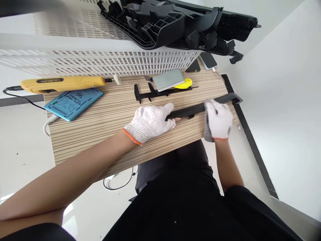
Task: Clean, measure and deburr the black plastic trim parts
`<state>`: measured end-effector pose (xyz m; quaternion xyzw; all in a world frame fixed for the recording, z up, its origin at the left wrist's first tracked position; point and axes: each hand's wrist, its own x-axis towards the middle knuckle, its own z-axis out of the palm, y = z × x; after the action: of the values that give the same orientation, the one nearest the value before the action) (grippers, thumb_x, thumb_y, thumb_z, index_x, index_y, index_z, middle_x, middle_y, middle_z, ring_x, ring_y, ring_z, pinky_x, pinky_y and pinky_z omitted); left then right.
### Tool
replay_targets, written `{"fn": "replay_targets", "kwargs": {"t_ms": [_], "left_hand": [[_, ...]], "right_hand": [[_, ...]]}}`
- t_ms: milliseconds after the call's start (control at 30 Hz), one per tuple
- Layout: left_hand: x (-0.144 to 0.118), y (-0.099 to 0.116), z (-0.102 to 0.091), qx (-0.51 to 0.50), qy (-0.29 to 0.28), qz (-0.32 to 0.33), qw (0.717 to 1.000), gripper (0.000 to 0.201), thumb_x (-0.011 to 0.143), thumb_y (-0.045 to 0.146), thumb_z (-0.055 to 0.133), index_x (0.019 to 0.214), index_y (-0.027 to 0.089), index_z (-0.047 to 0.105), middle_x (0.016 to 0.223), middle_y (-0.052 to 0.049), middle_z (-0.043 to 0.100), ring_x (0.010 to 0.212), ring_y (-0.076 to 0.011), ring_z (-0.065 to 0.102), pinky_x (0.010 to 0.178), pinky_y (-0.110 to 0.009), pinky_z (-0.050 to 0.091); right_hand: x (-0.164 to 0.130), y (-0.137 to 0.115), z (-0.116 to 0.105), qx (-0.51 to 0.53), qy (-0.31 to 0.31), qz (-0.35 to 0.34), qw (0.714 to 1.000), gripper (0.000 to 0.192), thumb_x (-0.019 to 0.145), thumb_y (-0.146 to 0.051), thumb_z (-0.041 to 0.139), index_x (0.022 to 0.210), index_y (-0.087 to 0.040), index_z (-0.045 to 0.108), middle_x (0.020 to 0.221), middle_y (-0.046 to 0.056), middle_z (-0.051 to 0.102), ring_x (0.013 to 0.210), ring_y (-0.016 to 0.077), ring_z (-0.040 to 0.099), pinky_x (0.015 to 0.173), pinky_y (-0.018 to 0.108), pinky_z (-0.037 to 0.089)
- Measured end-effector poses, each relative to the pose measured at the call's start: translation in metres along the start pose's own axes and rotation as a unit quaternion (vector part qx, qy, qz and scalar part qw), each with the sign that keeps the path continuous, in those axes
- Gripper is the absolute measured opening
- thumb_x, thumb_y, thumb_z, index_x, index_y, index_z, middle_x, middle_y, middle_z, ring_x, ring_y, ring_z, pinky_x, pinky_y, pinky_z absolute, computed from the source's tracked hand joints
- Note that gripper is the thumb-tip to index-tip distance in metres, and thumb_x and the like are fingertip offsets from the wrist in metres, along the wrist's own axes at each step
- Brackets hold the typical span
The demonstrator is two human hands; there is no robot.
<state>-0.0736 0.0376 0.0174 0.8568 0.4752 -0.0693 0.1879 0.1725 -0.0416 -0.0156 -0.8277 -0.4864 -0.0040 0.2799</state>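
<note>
Head view: left hand [149, 123] in a white knit glove pins one end of the long black plastic trim strip [193, 109] on the striped wooden board [100, 127], right gloved hand [217, 119] closed around it with a grey cloth [207, 134]; looks light, stiff, best gripped mid-length.

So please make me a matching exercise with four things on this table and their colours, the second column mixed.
Things:
1. long strip held by the left hand and right hand
2. rotary tool
3. flat device with a display
4. crate

Colours:
A. white
B. blue
C. black
D. yellow

Pairs: 1-C, 2-D, 3-B, 4-A
</note>
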Motion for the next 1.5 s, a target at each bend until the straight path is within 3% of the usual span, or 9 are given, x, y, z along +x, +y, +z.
{"fn": "replay_targets", "kwargs": {"t_ms": [100,167,467,667,833,967,1167,1367,1500], "left_hand": [[0.0,0.001,-0.001,0.0,-0.001,0.008,1.0,0.054,0.096,0.067,0.041,0.119,0.025,0.065,0.082,-0.01,0.075,0.084,-0.0366,0.075,0.07,-0.04,0.05],[0.0,0.002,-0.001,0.005,0.001,0.013,1.0,0.055,0.096,0.068,0.04,0.12,0.024,0.065,0.082,-0.01,0.074,0.084,-0.0369,0.074,0.069,-0.04,0.05],[0.0,0.001,-0.001,0.019,-0.008,0.006,1.0,0.057,0.096,0.069,0.039,0.12,0.024,0.064,0.08,-0.01,0.073,0.085,-0.0382,0.074,0.068,-0.041,0.05],[-0.001,0.0,-0.002,0.015,-0.004,0.02,1.0,0.055,0.097,0.068,0.038,0.12,0.024,0.064,0.078,-0.01,0.072,0.083,-0.0364,0.074,0.068,-0.04,0.05],[-0.002,0.0,-0.002,0.017,0.012,0.037,0.999,0.055,0.098,0.067,0.036,0.12,0.025,0.064,0.077,-0.01,0.072,0.081,-0.0361,0.073,0.066,-0.04,0.048],[-0.001,0.0,-0.001,0.009,0.0,0.024,1.0,0.057,0.097,0.07,0.037,0.12,0.025,0.064,0.075,-0.01,0.07,0.079,-0.0356,0.072,0.066,-0.04,0.049],[-0.002,-0.002,-0.001,-0.007,0.005,0.019,1.0,0.053,0.096,0.069,0.04,0.119,0.027,0.063,0.078,-0.008,0.071,0.081,-0.0333,0.071,0.07,-0.04,0.05],[-0.002,-0.001,-0.002,-0.012,0.007,0.029,0.999,0.053,0.097,0.067,0.038,0.118,0.026,0.064,0.078,-0.009,0.071,0.081,-0.0337,0.071,0.07,-0.04,0.049],[-0.003,0.0,-0.004,-0.017,0.01,0.022,1.0,0.049,0.098,0.065,0.04,0.118,0.027,0.064,0.078,-0.008,0.071,0.082,-0.031,0.071,0.072,-0.037,0.048]], "right_hand": [[0.036,0.044,-0.011,-0.018,0.054,0.015,0.998,0.034,0.099,-0.047,0.063,0.119,-0.027,0.082,0.124,0.009,0.078,0.123,0.0318,0.068,0.116,0.054,0.049],[0.046,0.052,-0.011,-0.016,0.062,0.019,0.998,0.034,0.099,-0.045,0.063,0.117,-0.025,0.083,0.123,0.01,0.078,0.122,0.0316,0.068,0.117,0.054,0.049],[0.006,0.006,0.008,0.029,0.01,-0.029,0.999,0.035,0.1,-0.045,0.06,0.119,-0.026,0.083,0.116,0.008,0.081,0.122,0.0275,0.069,0.117,0.048,0.049],[0.054,0.062,-0.005,-0.059,0.085,0.009,0.995,0.037,0.099,-0.044,0.057,0.116,-0.023,0.083,0.122,0.012,0.08,0.119,0.03,0.069,0.114,0.05,0.048],[0.099,0.097,-0.017,-0.138,0.071,0.077,0.985,0.048,0.102,-0.046,0.045,0.112,-0.018,0.083,0.116,0.017,0.08,0.114,0.0334,0.07,0.105,0.049,0.049],[0.095,0.082,-0.013,-0.137,0.069,0.083,0.985,0.046,0.102,-0.043,0.047,0.111,-0.016,0.083,0.115,0.017,0.08,0.113,0.0335,0.07,0.104,0.048,0.05],[0.065,0.056,-0.007,-0.049,0.013,-0.021,0.998,0.038,0.1,-0.047,0.055,0.11,-0.024,0.084,0.111,0.008,0.08,0.111,0.0259,0.07,0.108,0.042,0.05],[0.103,0.093,-0.018,-0.148,0.048,0.069,0.985,0.045,0.104,-0.044,0.047,0.113,-0.018,0.082,0.115,0.016,0.078,0.118,0.0326,0.065,0.109,0.051,0.047],[0.1,0.085,-0.015,-0.179,0.053,0.094,0.978,0.043,0.102,-0.049,0.049,0.114,-0.024,0.082,0.129,0.018,0.072,0.124,0.035,0.061,0.111,0.057,0.044]]}}
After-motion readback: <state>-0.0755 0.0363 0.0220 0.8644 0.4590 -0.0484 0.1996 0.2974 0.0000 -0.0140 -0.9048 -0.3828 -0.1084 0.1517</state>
